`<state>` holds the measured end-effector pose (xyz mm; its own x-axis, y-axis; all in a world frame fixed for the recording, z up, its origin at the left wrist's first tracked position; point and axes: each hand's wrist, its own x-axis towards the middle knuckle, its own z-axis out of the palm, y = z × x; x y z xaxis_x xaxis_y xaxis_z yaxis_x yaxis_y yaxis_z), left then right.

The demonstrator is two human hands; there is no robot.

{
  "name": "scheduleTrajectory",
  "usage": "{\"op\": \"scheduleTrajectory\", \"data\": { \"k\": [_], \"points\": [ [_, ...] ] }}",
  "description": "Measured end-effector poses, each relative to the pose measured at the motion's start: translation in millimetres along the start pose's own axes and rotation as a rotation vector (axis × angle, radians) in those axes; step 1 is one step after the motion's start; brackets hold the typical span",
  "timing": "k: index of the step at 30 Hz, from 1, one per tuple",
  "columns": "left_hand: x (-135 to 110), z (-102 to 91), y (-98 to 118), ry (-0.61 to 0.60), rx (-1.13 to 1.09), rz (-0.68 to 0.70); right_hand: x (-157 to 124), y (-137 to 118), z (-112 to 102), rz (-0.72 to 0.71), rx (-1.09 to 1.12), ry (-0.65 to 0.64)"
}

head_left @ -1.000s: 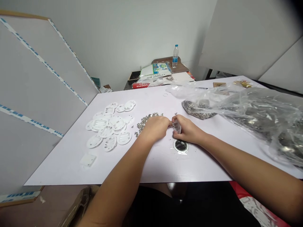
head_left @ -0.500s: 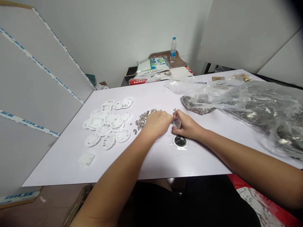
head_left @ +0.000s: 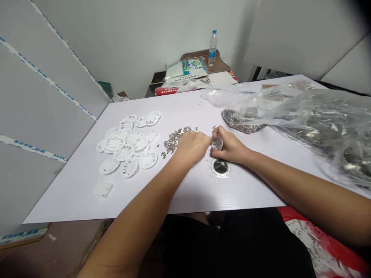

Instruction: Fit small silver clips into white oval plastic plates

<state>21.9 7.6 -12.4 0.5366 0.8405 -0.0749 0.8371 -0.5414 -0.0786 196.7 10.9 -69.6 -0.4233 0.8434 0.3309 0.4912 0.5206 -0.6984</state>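
Note:
My right hand is closed around the edge of a round white plastic battery holder, which stands tilted with its slotted face towards my left hand. My left hand is closed, its fingers curled and pressed near the holder's left side. Whatever its fingertips grip is hidden behind the knuckles. Just beyond my left hand lies a loose pile of small metal contacts. A dark disc with a white ring is fixed to the table with clear tape, below my right hand.
Several similar holders lie heaped on the left, with a square white case nearer me. Clear plastic bags of metal parts spread over the table's right side. A water bottle stands behind. Below right, white parts lie in a red bag.
The view has tipped slightly, so the table sits a little higher. Both hands stay together at the battery holder, and more of its slotted face shows.

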Motion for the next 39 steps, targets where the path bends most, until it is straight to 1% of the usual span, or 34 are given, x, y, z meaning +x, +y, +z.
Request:
{"op": "scheduleTrajectory", "data": {
  "k": [4,9,14,21,26,35,39],
  "points": [
    [0,3.1,-4,0.014,-0.019,0.021,0,-1,-1,-0.002,-0.004,0.009],
    [-6,-2.6,-11,0.015,-0.03,0.047,1,-3,-2,-0.045,-0.016,0.014],
    [-10,-6.7,-13,0.008,-0.048,0.046,1,-4,-2,-0.053,-0.022,0.012],
    [-9,-7.3,-10,0.043,-0.078,0.019,0,-6,-1,-0.051,-0.023,0.003],
    [-6,-7.9,-6,0.026,-0.041,-0.005,0,-6,-1,-0.06,-0.029,0.006],
    [2,-21.8,8,-0.007,0.046,-0.035,0,-7,-1,-0.053,-0.026,0.009],
    [3,-20.9,10,-0.007,0.044,-0.029,0,-6,0,-0.038,-0.016,0.013]
  ]
}}
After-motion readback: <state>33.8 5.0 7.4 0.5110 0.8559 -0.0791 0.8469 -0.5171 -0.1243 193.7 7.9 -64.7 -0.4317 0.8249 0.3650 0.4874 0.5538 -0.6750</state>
